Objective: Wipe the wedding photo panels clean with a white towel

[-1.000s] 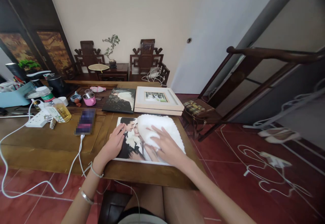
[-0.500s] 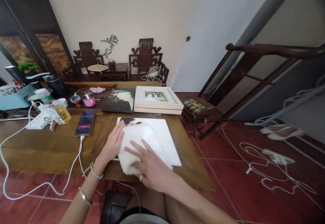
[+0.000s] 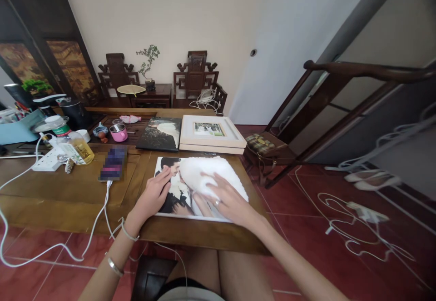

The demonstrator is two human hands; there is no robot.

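Observation:
A glossy photo panel (image 3: pixel 180 192) showing a couple lies flat at the table's front edge. My left hand (image 3: pixel 155 193) rests on its left side, fingers stretched out together and holding nothing. On the panel's upper right lies a fluffy white cloth (image 3: pixel 195 171). My right hand (image 3: pixel 233 203), a ring on one finger, grips and presses this cloth against the surface. The fingertips are partly sunk in the cloth. Cloth and hand hide the panel's right part.
Behind the panel lie a dark photo panel (image 3: pixel 160 135) and stacked pale frames (image 3: pixel 213 144). To the left are a phone (image 3: pixel 113 163) on a white cable, an oil-coloured bottle (image 3: pixel 81 151), a power strip (image 3: pixel 47 161) and a pink cup (image 3: pixel 118 133). A wooden chair (image 3: pixel 289 128) stands right.
My right hand has moved the white cloth up and right across the panel, uncovering the couple in the picture. My left hand stays at the left side, nearly unmoved.

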